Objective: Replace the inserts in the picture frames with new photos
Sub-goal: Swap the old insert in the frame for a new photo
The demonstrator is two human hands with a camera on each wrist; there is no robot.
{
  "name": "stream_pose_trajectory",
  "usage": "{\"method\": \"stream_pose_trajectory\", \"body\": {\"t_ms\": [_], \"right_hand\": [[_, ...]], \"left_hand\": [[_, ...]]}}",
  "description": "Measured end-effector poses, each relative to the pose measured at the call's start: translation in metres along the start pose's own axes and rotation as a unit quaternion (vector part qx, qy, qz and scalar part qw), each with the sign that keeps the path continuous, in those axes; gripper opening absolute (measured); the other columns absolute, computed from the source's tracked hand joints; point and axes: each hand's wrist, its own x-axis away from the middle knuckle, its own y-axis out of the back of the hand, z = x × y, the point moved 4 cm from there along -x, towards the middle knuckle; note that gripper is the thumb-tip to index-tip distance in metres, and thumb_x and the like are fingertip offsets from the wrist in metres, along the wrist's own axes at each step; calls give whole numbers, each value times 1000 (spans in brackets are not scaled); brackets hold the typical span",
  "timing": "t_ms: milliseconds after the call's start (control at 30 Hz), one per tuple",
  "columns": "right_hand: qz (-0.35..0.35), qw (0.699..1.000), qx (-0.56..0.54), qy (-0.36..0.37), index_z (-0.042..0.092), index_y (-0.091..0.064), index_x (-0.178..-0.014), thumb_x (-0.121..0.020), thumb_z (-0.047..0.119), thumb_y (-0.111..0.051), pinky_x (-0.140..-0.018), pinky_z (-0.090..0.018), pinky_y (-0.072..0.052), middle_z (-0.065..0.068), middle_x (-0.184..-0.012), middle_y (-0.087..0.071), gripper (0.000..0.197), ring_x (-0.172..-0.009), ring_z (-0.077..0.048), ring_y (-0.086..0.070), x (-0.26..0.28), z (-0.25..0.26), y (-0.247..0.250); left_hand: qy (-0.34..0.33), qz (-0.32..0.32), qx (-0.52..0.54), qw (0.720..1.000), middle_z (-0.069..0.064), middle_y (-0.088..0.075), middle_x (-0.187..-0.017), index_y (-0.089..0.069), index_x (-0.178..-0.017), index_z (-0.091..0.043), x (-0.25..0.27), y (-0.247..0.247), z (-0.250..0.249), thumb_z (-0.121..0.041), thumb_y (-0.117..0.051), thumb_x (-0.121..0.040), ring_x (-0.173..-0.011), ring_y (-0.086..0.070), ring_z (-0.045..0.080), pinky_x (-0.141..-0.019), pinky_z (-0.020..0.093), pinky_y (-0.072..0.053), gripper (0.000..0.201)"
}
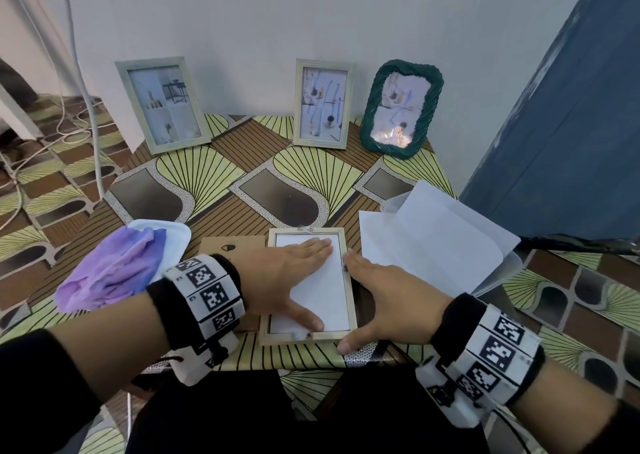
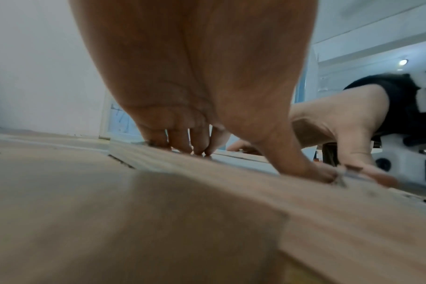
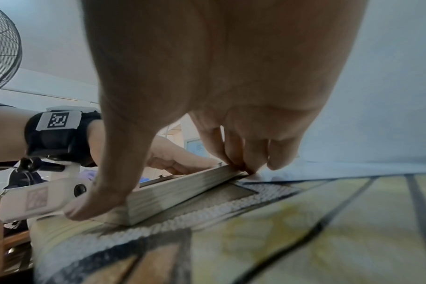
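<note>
Two hands work one face-down frame [image 1: 307, 336] at the near edge of the bench [image 1: 214, 180], its long axis running near to far. Left hand [image 1: 284, 273] lies flat, fingers straight, pressing the white insert [image 1: 318, 301] into the frame's recess. Right hand [image 1: 388, 298] braces the frame's right rail from outside, fingers straight along the edge, thumb at the near right corner; neither grip is clamped on anything. Cardboard backing [image 1: 221, 246] lies just left of the frame, nearer the left hand, probably next to go in. Loose white sheets [image 1: 433, 242] sit right; three filled frames stand far.
</note>
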Motion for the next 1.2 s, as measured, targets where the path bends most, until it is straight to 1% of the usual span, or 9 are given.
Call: {"method": "stream_pose_trajectory", "body": {"t_ms": [200,333,433,500,600,800,1000,1100,1200], "right_hand": [[-7,1000,27,-16,19,0,-157,-53,79,-73,-120,-32,-24,8,-165,-3,140,-148,-13,-19,0,1,0],[-16,999,32,-12,20,-2,-157,-54,79,-73,-119,-33,-27,8,-164,-8,138,-147,-13,-24,1,3,2],[-25,999,28,-8,22,-5,-157,-54,78,-74,-117,-33,-30,10,-163,-14,136,-144,-13,-29,1,5,3],[-26,999,28,-9,22,-7,-157,-53,78,-75,-116,-32,-30,9,-163,-15,136,-144,-13,-29,1,5,3],[-21,999,29,-18,21,-7,-157,-52,78,-76,-118,-30,-27,9,-164,-10,138,-145,-13,-26,2,5,4],[-23,999,23,-17,21,-6,-157,-54,76,-76,-117,-32,-30,9,-163,-15,136,-144,-12,-28,1,7,7],[-19,999,31,-18,21,-6,-157,-54,76,-76,-117,-30,-29,10,-163,-15,136,-144,-11,-28,2,8,7],[-21,999,29,-17,22,-7,-156,-54,76,-76,-115,-31,-32,11,-162,-19,135,-143,-11,-31,3,8,8],[-15,999,30,-17,21,-6,-156,-55,76,-76,-116,-32,-31,10,-162,-17,135,-143,-12,-29,3,9,8]], "left_hand": [[6,-17,16,1000,-7,6,-163,5,-156,-20,4,3,-4,-82,-53,-72,-149,-4,5,-122,28,-14,119],[23,-11,13,1000,-5,-2,-164,4,-156,-23,5,5,-5,-83,-53,-70,-147,-24,14,-118,30,-25,119],[35,-22,-3,999,-3,-23,-161,-1,-155,-27,6,7,-7,-85,-52,-69,-136,-42,19,-105,29,-35,116],[33,-45,-2,998,-4,-46,-148,-16,-153,-31,8,9,-9,-83,-54,-70,-125,-50,17,-95,27,-38,106],[20,-75,-16,997,-6,-60,-132,-32,-147,-33,14,15,-14,-82,-54,-72,-117,-55,16,-95,32,-44,92],[20,-101,9,995,-11,-51,-139,-34,-144,-30,21,28,-15,-77,-57,-75,-123,-49,14,-99,37,-44,87],[73,-91,20,993,-1,-28,-157,-18,-149,-39,24,18,-4,-85,-51,-70,-147,-18,19,-119,39,-21,98],[106,-101,59,987,-8,-35,-151,-16,-146,-48,25,18,2,-87,-55,-65,-140,-30,14,-109,34,-30,99],[124,-132,99,978,-15,-31,-155,-17,-147,-48,28,22,3,-80,-68,-62,-136,-37,10,-98,27,-30,103]]}}
